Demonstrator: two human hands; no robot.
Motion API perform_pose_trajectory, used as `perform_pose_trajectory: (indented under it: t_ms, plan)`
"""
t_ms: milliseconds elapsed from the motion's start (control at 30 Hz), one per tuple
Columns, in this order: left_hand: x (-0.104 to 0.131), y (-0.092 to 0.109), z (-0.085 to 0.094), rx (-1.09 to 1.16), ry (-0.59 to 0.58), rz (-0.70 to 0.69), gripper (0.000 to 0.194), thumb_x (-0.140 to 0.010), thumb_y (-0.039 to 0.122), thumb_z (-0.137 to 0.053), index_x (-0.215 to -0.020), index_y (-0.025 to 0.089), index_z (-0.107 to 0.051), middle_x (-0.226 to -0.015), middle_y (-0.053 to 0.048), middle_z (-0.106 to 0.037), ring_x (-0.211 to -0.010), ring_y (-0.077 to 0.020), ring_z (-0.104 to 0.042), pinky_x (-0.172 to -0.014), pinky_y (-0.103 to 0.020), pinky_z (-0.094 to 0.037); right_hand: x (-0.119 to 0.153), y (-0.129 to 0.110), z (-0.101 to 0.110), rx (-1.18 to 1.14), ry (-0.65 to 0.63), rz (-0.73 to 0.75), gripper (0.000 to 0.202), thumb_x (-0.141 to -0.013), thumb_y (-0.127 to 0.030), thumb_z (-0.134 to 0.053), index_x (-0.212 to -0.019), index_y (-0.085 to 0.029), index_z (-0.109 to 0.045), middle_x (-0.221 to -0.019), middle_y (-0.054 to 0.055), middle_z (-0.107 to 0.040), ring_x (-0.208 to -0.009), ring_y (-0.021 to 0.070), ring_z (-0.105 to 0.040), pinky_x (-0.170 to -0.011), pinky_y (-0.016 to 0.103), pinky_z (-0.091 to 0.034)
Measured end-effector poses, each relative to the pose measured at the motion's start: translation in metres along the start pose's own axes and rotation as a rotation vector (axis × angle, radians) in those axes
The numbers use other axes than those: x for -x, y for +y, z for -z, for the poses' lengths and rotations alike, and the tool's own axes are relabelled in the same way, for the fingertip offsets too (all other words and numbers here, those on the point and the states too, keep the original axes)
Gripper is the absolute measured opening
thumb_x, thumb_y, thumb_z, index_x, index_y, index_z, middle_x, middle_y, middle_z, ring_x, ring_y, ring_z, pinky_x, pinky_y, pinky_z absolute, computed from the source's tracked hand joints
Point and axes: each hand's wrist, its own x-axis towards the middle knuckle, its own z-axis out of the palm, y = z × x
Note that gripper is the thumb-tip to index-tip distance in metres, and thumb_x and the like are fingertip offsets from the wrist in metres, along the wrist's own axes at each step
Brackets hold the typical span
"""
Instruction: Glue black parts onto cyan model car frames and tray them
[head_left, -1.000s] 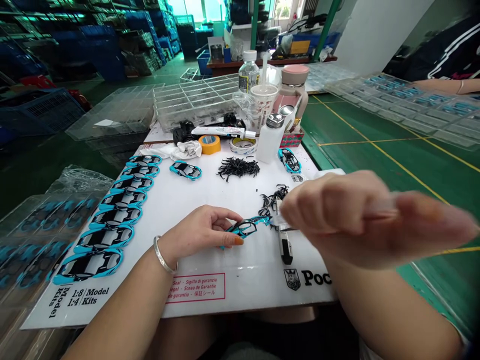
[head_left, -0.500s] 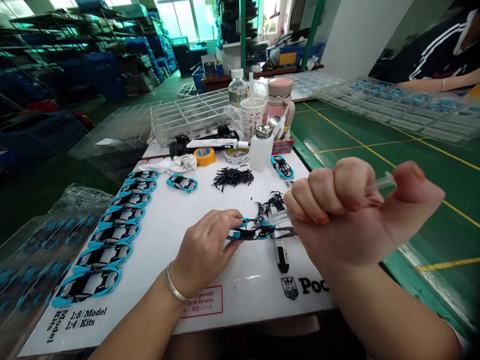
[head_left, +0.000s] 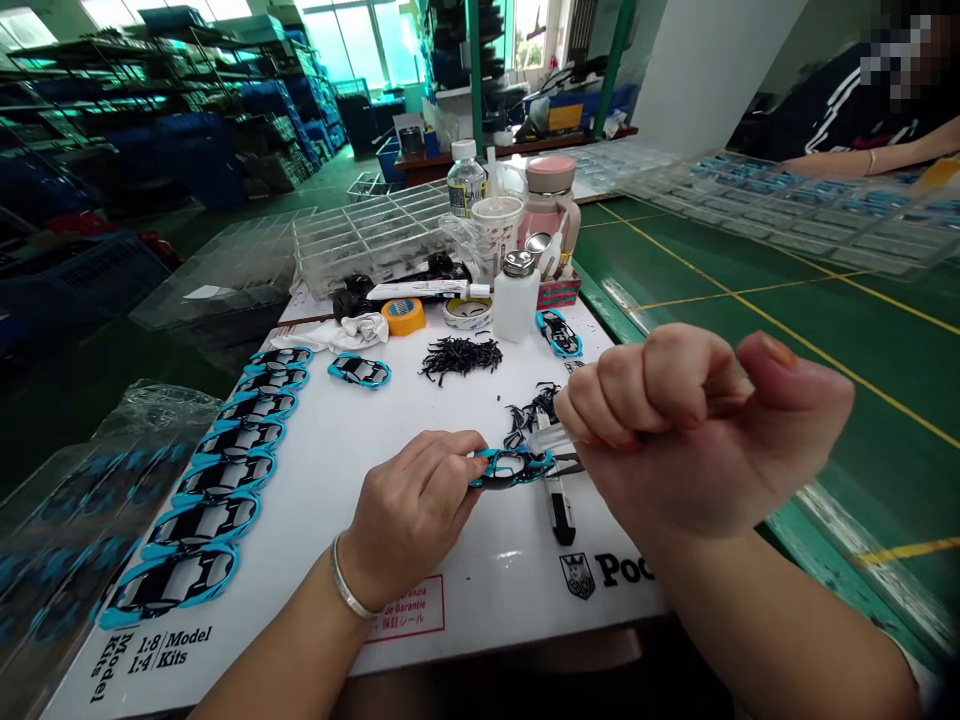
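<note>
My left hand (head_left: 420, 500) pinches a small blue and black model car body (head_left: 514, 466) at its left end, above the white board. A clear syringe (head_left: 551, 438) is in my right hand (head_left: 690, 430), fingers curled round it and thumb raised at the back end. Its front end meets or lies just over the car body's right end; contact cannot be made out. Under them lies a white and black utility knife (head_left: 560, 515), beside a small pile of black strips (head_left: 534, 408). A dark, narrow tool (head_left: 568, 465) shows partly behind my right hand.
Several car bodies (head_left: 199, 525) line the board's left side; single ones (head_left: 360, 370) (head_left: 559, 334) lie farther back. Behind are black strips (head_left: 461, 356), orange tape (head_left: 403, 316), a white bottle (head_left: 516, 300), a cup (head_left: 496, 225) and a divided tray (head_left: 375, 235). Another person's arm (head_left: 877, 160) is at far right.
The car body has tilted in my left hand, so its openings show more. My right hand has shifted slightly left, and its thumb has moved closer to the fingers.
</note>
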Motion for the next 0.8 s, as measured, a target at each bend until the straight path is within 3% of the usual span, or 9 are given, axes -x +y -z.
perform_pose_trajectory:
  t_ms: [800]
  plan:
    - [-0.0011, 0.0013, 0.0011, -0.002, 0.000, -0.001, 0.021, -0.081, 0.008, -0.065, -0.090, 0.017, -0.049, -0.094, -0.007, -0.068, -0.086, -0.0168, -0.064, -0.073, -0.029, -0.055, -0.0002, 0.0030, -0.0038, -0.004, -0.017, 0.015, 0.046, -0.081, -0.041, -0.049, -0.050, -0.019, -0.023, -0.042, -0.005, -0.018, -0.036, 0.0073, -0.019, -0.037, 0.023, -0.019]
